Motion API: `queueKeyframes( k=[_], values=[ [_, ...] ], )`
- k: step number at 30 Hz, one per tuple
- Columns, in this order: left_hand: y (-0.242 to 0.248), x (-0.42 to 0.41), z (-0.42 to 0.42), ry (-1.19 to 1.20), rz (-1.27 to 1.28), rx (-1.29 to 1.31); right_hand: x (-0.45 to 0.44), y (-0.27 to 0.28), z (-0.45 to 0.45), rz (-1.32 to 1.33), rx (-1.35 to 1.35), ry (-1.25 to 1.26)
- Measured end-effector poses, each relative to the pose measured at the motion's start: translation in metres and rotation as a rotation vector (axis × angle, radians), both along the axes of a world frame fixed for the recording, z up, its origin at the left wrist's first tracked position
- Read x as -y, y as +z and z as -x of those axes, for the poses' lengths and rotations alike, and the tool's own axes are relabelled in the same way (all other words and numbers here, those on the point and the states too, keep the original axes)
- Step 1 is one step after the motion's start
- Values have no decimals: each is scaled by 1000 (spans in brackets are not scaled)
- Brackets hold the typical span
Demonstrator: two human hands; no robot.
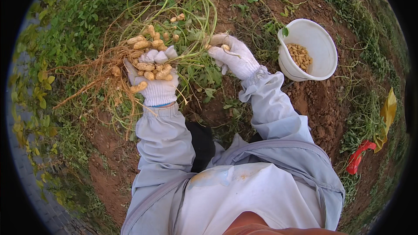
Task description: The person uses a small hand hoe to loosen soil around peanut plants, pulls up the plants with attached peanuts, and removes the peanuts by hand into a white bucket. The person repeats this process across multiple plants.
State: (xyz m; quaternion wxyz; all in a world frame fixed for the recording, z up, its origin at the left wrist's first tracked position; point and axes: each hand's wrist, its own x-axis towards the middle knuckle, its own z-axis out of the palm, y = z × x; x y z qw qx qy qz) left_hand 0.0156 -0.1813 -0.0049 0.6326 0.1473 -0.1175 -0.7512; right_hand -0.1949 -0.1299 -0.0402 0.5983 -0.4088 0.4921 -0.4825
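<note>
My left hand (pixel 156 88), in a white knit glove, grips an uprooted peanut plant near its base. Clusters of tan peanut pods (pixel 145 67) lie over the palm and around the fingertips. Brown roots (pixel 98 63) trail off to the left, while the green stems (pixel 210 13) arch up and to the right. My right hand (pixel 236 55), gloved the same way, has a single peanut pod (pixel 225 47) between its curled fingers. Its thumb and fingertip meet at the stems; whether they pinch one cannot be made out.
A white plastic bucket (pixel 321 49) with shelled-looking or small peanut pods (pixel 298 57) inside tilts on the soil at right. Leafy plants (pixel 75 16) grow at left beside grey paving (pixel 24 156). A yellow piece (pixel 387 117) and a red strip (pixel 357 156) lie far right.
</note>
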Motion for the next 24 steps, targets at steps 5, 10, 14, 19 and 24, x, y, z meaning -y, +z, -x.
queueKeyframes(
  k=[5,10,14,19,24],
  values=[
    [-4,6,-1,-31,27,16,0,-1,-2,-33,-80,14],
    [-4,8,-4,-60,85,-62,5,-18,6,127,-600,104],
    [1,3,-2,-35,-7,-69,16,-47,21,-41,-1046,307],
    [6,2,-19,7,71,-112,-8,-63,65,-72,-936,22],
    [13,2,-16,39,41,21,-23,-4,134,63,-624,-647]
  ],
)
